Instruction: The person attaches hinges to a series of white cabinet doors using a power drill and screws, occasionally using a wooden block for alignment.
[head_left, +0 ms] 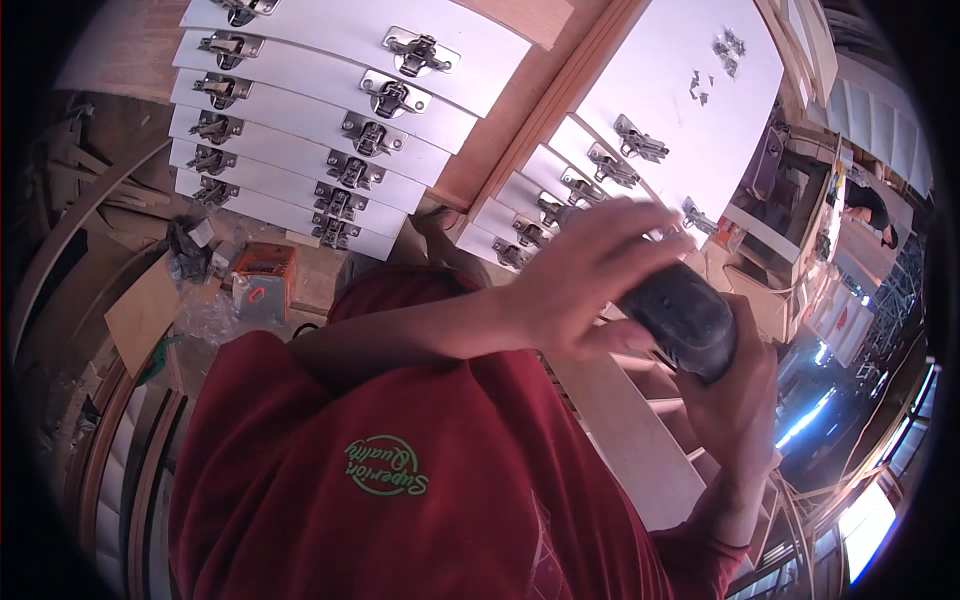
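My right hand [740,375] is wrapped round a dark, rounded power tool [685,325], whose blunt black end faces me. From the other side my left hand [585,275] reaches across my body and closes over its far part, fingers above and thumb below. Between the left fingers a small shiny bit shows; the tool's front is hidden, so its exact kind is unclear. Just beyond the hands lies a white panel [655,100] with a metal cabinet hinge [640,140] and small loose screws [729,50]. More hinged panels overlap beneath it, partly behind my left hand.
At the left, overlapping white panels [310,55] carry two rows of hinges. An orange and grey box [265,280] stands on the cluttered floor near plastic wrap [210,315]. Curved wood strips line the left edge. A wooden frame [640,420] is below my hands. Another person [868,205] is far right.
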